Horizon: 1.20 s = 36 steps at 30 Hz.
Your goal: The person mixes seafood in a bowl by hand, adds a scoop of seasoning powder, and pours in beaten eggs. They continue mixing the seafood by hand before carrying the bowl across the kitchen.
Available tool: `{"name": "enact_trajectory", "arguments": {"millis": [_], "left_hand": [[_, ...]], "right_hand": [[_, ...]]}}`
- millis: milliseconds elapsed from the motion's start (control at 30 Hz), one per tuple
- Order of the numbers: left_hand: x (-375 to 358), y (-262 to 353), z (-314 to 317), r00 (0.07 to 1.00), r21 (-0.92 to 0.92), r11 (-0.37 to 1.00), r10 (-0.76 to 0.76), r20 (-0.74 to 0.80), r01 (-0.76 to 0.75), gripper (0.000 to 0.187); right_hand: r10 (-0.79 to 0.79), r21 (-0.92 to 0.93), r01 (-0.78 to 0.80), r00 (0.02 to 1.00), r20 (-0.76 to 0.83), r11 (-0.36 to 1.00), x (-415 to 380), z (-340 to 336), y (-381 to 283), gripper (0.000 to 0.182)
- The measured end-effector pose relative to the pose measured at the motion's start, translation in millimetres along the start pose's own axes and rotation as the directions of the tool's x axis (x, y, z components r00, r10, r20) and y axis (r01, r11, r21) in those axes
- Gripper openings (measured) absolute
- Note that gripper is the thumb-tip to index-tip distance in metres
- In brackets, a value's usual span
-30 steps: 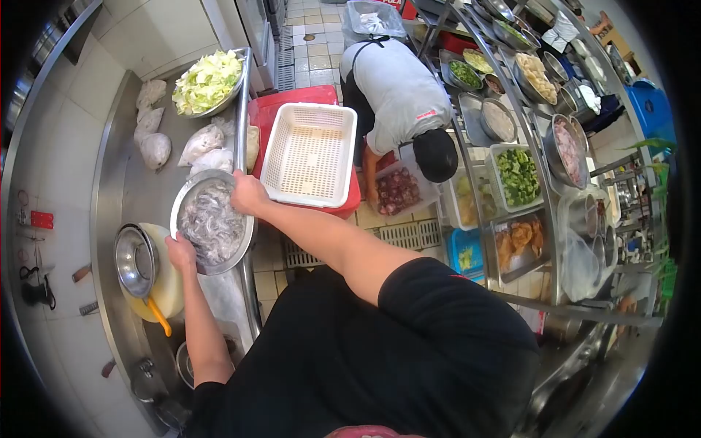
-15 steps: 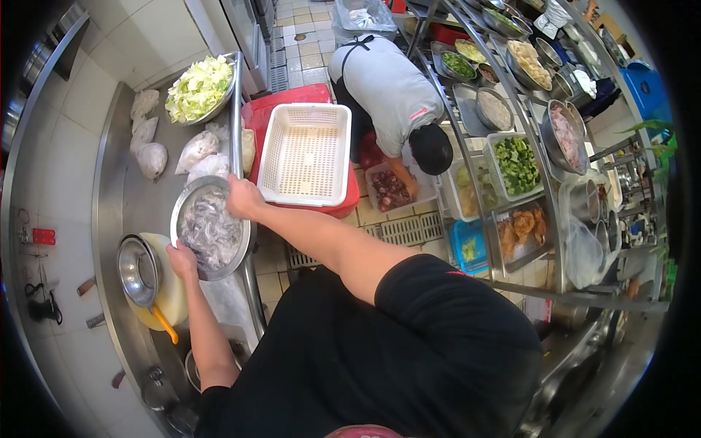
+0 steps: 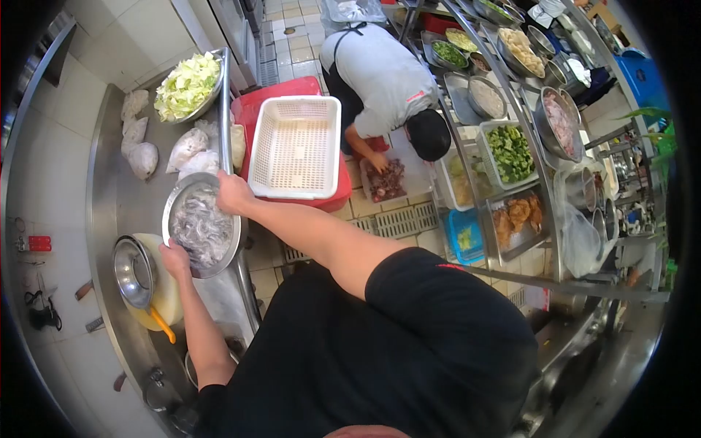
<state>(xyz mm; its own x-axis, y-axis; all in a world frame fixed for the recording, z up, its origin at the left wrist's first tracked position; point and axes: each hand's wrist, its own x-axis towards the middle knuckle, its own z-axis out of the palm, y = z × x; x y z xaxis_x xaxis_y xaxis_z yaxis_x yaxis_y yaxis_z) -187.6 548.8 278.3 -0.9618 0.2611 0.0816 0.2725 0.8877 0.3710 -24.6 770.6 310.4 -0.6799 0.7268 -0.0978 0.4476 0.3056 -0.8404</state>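
Note:
A round metal bowl point(image 3: 232, 252) filled with grey, glistening raw pieces point(image 3: 201, 225) is held between my two hands over the edge of the steel counter. My left hand point(image 3: 175, 259) grips its rim at the near left side. At the far right of the rim, my right hand point(image 3: 235, 194) is closed on it, thumb toward the inside. What exactly the grey pieces are, I cannot make out. Just left of the bowl, a smaller metal bowl point(image 3: 134, 276) sits on a pale yellow round board point(image 3: 172, 303), beside an orange handle point(image 3: 162, 325).
Chopped cabbage fills a bowl point(image 3: 188, 86) farther along the counter, near tied plastic bags point(image 3: 188, 148). A white perforated basket point(image 3: 296, 191) rests on a red container point(image 3: 334, 202). Another person point(image 3: 383, 77) bends over a tub of dark red pieces point(image 3: 385, 180). Food shelves point(image 3: 522, 204) stand right.
The view has shifted slightly, moving most things a little left in the picture. My grip on the bowl looks the same. The other person's hand has moved to the left within the tub.

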Motion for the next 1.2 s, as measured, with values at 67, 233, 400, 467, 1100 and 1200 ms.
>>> {"name": "enact_trajectory", "arguments": {"millis": [67, 233, 400, 467, 1100, 1200], "left_hand": [[-1.3, -0.2, -1.1, 1.0, -0.006, 1.0, -0.001, -0.004, 0.001, 0.042], [-0.7, 5.4, -5.0, 0.999, 0.005, 1.0, -0.029, 0.015, 0.029, 0.043], [-2.8, 6.3, -5.1, 1.0, 0.01, 1.0, -0.018, 0.009, 0.018, 0.044], [-1.2, 4.2, -4.5, 1.0, 0.015, 1.0, -0.011, 0.006, 0.011, 0.044], [-4.4, 5.8, -6.2, 1.0, 0.038, 0.999, 0.007, 0.012, -0.008, 0.044], [-2.1, 4.9, -5.6, 1.0, 0.045, 0.999, 0.025, -0.003, -0.025, 0.044]], "right_hand": [[0.017, 0.019, -0.017, 1.0, 0.018, 1.0, -4.1, -3.8, -3.3, 0.029], [0.009, 0.056, -0.008, 1.0, -0.022, 0.998, -0.3, 0.4, -2.0, 0.032], [0.043, 0.09, -0.041, 0.999, -0.02, 0.995, -1.9, -0.3, -2.1, 0.032], [0.053, 0.097, -0.051, 0.998, -0.017, 0.994, -1.7, -0.9, -2.1, 0.031], [0.027, 0.096, -0.029, 0.999, 0.023, 0.995, -4.2, -8.0, 0.0, 0.031], [0.028, 0.097, -0.03, 0.999, 0.025, 0.995, -2.7, -7.2, 0.6, 0.031]]}}
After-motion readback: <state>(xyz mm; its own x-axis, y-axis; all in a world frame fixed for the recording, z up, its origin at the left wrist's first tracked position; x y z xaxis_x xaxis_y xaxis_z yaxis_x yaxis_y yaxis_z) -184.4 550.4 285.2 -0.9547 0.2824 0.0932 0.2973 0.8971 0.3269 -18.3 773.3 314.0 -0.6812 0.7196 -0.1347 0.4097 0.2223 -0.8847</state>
